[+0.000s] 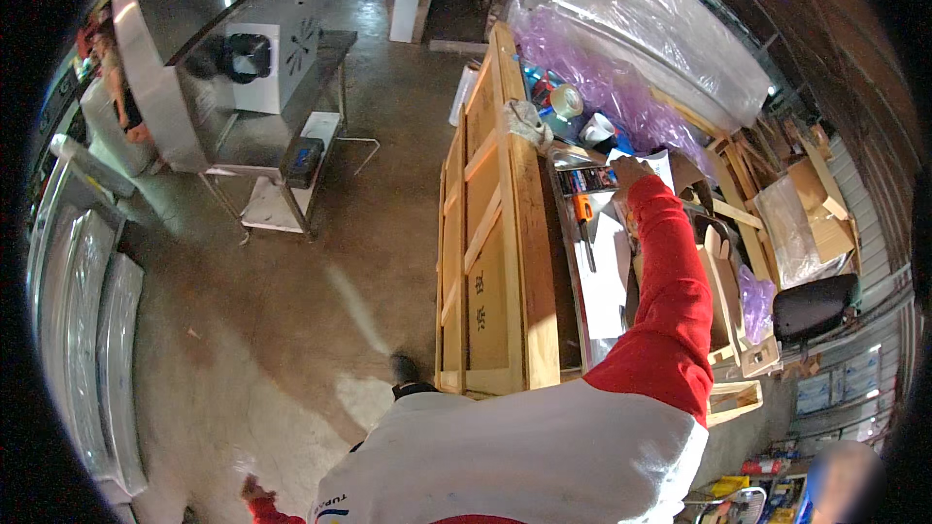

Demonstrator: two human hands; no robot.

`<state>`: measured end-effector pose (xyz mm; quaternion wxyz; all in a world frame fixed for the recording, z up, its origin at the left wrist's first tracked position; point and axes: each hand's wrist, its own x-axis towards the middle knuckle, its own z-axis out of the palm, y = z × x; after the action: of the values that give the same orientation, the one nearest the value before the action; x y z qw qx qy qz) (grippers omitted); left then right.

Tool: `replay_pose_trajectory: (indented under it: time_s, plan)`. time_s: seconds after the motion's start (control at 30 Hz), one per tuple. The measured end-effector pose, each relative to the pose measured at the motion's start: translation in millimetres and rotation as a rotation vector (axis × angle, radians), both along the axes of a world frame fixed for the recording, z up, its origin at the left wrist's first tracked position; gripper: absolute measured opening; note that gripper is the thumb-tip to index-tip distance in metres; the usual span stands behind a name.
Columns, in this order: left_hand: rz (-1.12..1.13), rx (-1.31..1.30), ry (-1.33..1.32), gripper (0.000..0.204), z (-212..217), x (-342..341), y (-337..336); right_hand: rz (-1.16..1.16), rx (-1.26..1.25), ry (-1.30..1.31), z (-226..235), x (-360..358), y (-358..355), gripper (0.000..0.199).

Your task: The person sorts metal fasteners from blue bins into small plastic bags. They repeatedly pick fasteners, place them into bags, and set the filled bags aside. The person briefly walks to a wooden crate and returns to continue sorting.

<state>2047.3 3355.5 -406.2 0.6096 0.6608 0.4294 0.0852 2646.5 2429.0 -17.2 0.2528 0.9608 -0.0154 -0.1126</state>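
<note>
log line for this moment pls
right hand reaching to tool tray on crate top | left hand low by floor, holding nothing seen | orange-handled screwdriver lying loose | wooden crate upright

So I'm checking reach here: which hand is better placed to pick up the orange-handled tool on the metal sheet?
The right hand. It is stretched out over the crate top, close beside the orange-handled tool. The left hand hangs low by the person's side, far from the crate.

Light: fairly bright, from overhead | Glare: steel hood (184, 0) at 10 o'clock, plastic wrap (660, 19) at 1 | Edges: black, bent | Blur: smear at 5, perhaps masking
</note>
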Motion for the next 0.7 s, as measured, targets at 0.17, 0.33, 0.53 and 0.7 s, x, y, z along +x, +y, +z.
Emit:
replay_pose_trajectory:
  time_s: [0.17,0.33,0.53,0.7]
  plan:
    - [-0.032,-0.146,0.51,0.059,-24,63,-71,0.07,-0.041,0.176,-31,51,-21,0.09]
    - [0.066,-0.207,0.457,0.055,-34,105,-88,0.058,-0.102,0.307,-38,66,-25,0.103]
    - [0.093,-0.195,0.335,0.05,-35,122,-86,0.03,0.016,0.306,-35,67,-24,0.114]
    - [0.162,-0.193,0.344,0.046,-35,133,-78,0.023,0.022,0.28,-36,64,-22,0.118]
